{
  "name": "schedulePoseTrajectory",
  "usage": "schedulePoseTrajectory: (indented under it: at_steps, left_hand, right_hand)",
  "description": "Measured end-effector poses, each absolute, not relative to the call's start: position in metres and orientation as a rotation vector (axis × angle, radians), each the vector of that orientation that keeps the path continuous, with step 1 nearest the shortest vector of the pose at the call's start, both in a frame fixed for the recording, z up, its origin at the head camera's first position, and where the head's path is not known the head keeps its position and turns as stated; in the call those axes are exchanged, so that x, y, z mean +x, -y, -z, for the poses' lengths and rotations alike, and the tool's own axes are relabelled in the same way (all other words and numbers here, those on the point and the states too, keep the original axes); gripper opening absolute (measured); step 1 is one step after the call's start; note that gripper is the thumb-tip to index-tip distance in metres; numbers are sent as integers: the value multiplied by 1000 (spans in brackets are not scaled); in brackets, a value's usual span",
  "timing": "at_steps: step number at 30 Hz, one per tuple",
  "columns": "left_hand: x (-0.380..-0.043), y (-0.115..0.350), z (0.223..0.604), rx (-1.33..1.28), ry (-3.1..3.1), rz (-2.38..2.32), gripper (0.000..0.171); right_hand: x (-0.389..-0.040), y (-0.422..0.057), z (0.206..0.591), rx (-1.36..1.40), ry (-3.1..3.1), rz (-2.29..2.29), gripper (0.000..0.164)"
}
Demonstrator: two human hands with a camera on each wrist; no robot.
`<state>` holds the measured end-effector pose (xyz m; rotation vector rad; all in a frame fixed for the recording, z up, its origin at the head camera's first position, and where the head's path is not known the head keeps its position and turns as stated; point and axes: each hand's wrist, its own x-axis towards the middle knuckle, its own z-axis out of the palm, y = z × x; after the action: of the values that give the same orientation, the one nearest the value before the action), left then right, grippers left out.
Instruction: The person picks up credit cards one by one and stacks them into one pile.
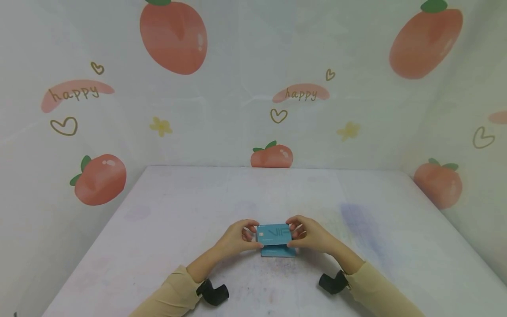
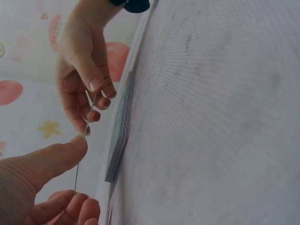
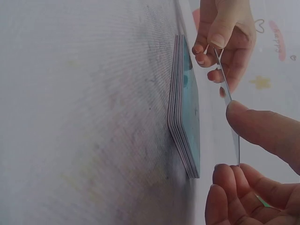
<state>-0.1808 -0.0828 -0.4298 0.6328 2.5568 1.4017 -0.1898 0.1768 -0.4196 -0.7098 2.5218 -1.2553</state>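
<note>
A teal plastic card (image 1: pixel 273 234) with "VIP" lettering and a small chip is held level between both hands. My left hand (image 1: pixel 240 235) pinches its left edge, thumb at the near corner and fingers at the far one. At the opposite edge, my right hand (image 1: pixel 309 233) pinches it the same way. Below it, a neat stack of several matching cards (image 1: pixel 278 251) lies on the table, partly covered by the held card in the head view. Both wrist views show a gap between the thin card (image 2: pixel 77 176) and the stack (image 3: pixel 183 117).
The white table (image 1: pixel 190 198) carries faint coloured smudges. Behind it and at the sides hang pale sheets (image 1: pixel 233 57) printed with fruit, hearts and "happy". A black wrist-worn device (image 1: pixel 214 294) sits under the left sleeve, and another black device (image 1: pixel 333 282) under the right.
</note>
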Motion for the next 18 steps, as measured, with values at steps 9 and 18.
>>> schedulePoseTrajectory:
  at_steps: [9,18]
  left_hand:
    - [-179,80,429,639,-2570,-1362,54]
    - [-178,79,429,650,-2563,-1343,54]
  right_hand:
    - [-186,-178,419,-696,-2508,1272,53]
    - [-185,-179,420,-688,-2494,1268,54]
